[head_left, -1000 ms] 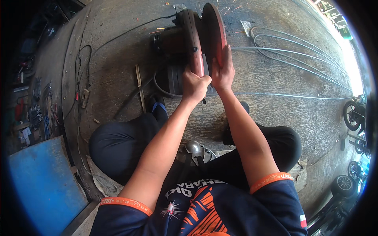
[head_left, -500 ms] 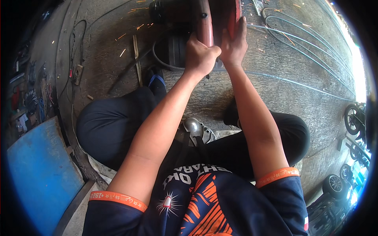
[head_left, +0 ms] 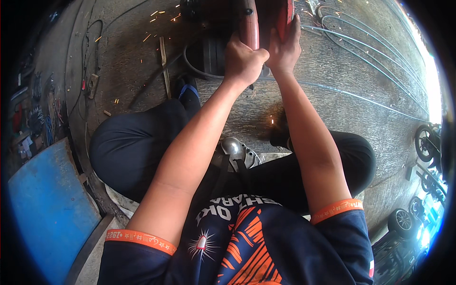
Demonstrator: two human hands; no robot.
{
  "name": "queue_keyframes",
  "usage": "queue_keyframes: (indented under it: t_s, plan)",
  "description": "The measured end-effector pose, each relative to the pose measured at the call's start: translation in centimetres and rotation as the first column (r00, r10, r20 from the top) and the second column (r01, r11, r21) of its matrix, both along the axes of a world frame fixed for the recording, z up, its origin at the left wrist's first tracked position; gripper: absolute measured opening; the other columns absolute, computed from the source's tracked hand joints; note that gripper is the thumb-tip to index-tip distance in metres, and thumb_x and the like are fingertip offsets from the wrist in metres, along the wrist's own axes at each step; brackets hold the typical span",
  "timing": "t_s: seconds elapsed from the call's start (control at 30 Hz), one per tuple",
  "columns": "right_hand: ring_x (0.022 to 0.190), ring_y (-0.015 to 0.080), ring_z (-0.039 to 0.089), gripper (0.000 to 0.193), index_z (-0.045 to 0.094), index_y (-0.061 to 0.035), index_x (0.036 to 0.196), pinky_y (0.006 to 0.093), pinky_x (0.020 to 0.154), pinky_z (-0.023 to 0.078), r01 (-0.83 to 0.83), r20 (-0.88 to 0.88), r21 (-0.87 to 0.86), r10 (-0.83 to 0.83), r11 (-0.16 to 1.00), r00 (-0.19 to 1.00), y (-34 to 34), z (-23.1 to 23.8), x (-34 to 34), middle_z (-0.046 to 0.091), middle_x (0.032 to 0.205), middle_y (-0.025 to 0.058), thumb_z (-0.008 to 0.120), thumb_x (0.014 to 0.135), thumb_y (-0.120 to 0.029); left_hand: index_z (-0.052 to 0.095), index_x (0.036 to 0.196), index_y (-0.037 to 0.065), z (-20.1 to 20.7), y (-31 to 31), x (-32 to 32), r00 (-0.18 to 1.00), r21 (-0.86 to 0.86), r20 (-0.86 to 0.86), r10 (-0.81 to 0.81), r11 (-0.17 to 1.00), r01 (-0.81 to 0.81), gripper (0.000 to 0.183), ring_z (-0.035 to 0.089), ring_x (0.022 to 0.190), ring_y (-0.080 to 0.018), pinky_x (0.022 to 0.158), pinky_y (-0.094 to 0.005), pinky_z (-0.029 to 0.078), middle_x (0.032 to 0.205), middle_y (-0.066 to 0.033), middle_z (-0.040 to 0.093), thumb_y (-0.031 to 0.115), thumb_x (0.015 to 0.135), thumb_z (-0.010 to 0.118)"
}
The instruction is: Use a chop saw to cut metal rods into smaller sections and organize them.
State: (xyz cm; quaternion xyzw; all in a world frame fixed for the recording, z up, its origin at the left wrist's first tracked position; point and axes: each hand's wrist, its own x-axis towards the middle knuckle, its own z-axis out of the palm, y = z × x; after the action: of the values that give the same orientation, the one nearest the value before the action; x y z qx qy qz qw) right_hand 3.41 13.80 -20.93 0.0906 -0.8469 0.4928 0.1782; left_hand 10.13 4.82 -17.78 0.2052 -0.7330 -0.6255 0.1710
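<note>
Orange sparks (head_left: 147, 37) suggest unfinished work, left fingers (head_left: 233, 46) hugging a red bar (head_left: 249, 31), right fingers (head_left: 295, 39) touching a flat red plate (head_left: 286, 23), grip unclear.

the handle (head_left: 250, 35) at the upper middle of the frame is a worn, pinkish red; the guard (head_left: 286, 23) beside it is a stronger red. sparks (head_left: 147, 37) at upper left glow yellow-orange. the shirt (head_left: 304, 251), bottom centre, is navy with orange stripes and white lettering, its sleeve bands (head_left: 337, 209) orange with white marks. trousers (head_left: 137, 137) are black, the lower-left panel (head_left: 50, 209) scuffed blue, the floor (head_left: 332, 114) mottled grey-brown.
</note>
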Motion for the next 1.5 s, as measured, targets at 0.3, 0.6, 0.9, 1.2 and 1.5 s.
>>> queue_keyframes:
  t_s: [0.3, 0.6, 0.9, 1.2, 1.5]
  plan:
    - [0.105, 0.0391, 0.061, 0.068, 0.034, -0.0089, 0.142, 0.0442, 0.086, 0.05, 0.009, -0.051, -0.007, -0.01, 1.0, 0.999, 0.0, 0.0, 0.0, 0.06, 0.12, 0.0206, 0.063, 0.083, -0.028, 0.051, 0.094, -0.002, 0.1, 0.0, 0.1, 1.0, 0.007, -0.001, -0.015, 1.0, 0.015, 0.03, 0.054, 0.052, -0.0115, 0.046, -0.0268, 0.046, 0.07, -0.0049, 0.054, 0.001, 0.066, 0.062]
    - [0.107, 0.0384, 0.06, 0.068, 0.035, -0.0087, 0.141, 0.0438, 0.086, 0.049, 0.018, 0.001, 0.018, -0.018, 1.0, 1.0, 0.0, 0.2, 0.1, 0.059, 0.121, 0.0209, 0.063, 0.083, -0.029, 0.052, 0.103, -0.003, 0.5, 0.1, 0.1, 0.997, 0.045, -0.074, -0.036, 0.998, 0.039, 0.037, 0.054, 0.054, -0.0109, 0.048, -0.0265, 0.047, 0.076, -0.0033, 0.053, -0.001, 0.067, 0.061]
    - [0.104, 0.0391, 0.06, 0.067, 0.035, -0.0085, 0.141, 0.0438, 0.084, 0.049, 0.025, -0.075, 0.038, -0.023, 0.999, 0.997, 0.0, 0.1, 0.0, 0.059, 0.119, 0.0208, 0.063, 0.084, -0.029, 0.052, 0.095, -0.002, 0.5, 0.2, 0.2, 0.999, 0.07, -0.022, -0.023, 0.997, 0.025, 0.031, 0.053, 0.054, -0.0102, 0.046, -0.0257, 0.045, 0.071, -0.0039, 0.053, 0.001, 0.066, 0.061]
    - [0.097, 0.0395, 0.063, 0.065, 0.037, -0.0088, 0.139, 0.0439, 0.078, 0.05, 0.016, -0.066, 0.008, -0.016, 1.0, 0.998, 0.1, -0.5, -0.2, 0.063, 0.111, 0.0192, 0.063, 0.084, -0.03, 0.051, 0.095, -0.002, 0.4, 0.2, 0.2, 0.998, 0.056, -0.052, -0.044, 0.997, 0.047, 0.031, 0.053, 0.053, -0.0103, 0.046, -0.0261, 0.044, 0.073, -0.004, 0.053, 0.001, 0.066, 0.062]
    - [0.093, 0.0402, 0.064, 0.066, 0.038, -0.0092, 0.139, 0.0442, 0.076, 0.051, 0.037, -0.018, 0.007, -0.037, 0.999, 0.999, 0.1, -0.8, -0.3, 0.063, 0.109, 0.0195, 0.064, 0.083, -0.032, 0.052, 0.092, -0.001, 1.0, 0.3, 0.3, 0.995, 0.069, -0.097, -0.037, 0.997, 0.044, 0.027, 0.054, 0.055, -0.0107, 0.05, -0.0262, 0.046, 0.072, -0.0038, 0.053, 0.001, 0.067, 0.061]
